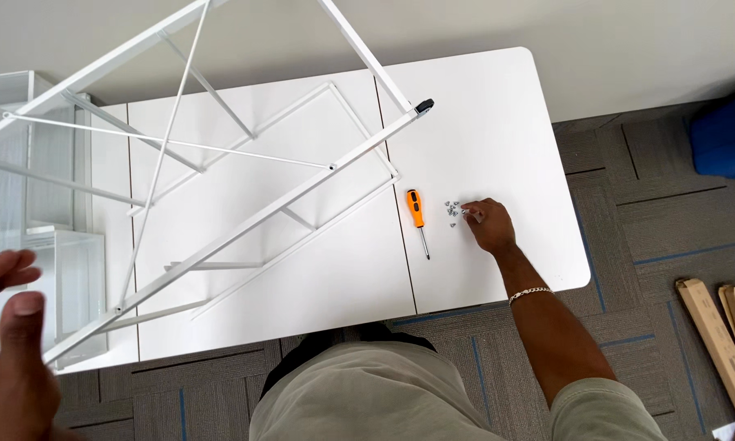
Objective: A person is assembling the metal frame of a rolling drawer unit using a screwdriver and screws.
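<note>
A: Your right hand (490,224) is reaching across the white rectangular tabletop (498,122), its fingertips (470,214) closing down into the small heap of silver metal screws (453,211). Whether a screw is already pinched between them cannot be told.

B: And your left hand (8,359)?

A: It is steadying the lower end of the white tubular metal rack frame (245,224), which is leaning tilted over the table; the fingers look loosely spread beside the tube, and a firm clamp cannot be made out.

B: How far along does the assembly appear?

A: Judging by the frame, its crossbars and diagonal braces are already hanging together. The orange-handled screwdriver (417,214) is lying untouched just left of the screws, and white wire-mesh baskets (33,204) are waiting at the far left, so fastening seems to be left.

B: Elsewhere?

A: Pale wooden slats (722,343) are lying on the grey carpet tiles (645,220).
</note>
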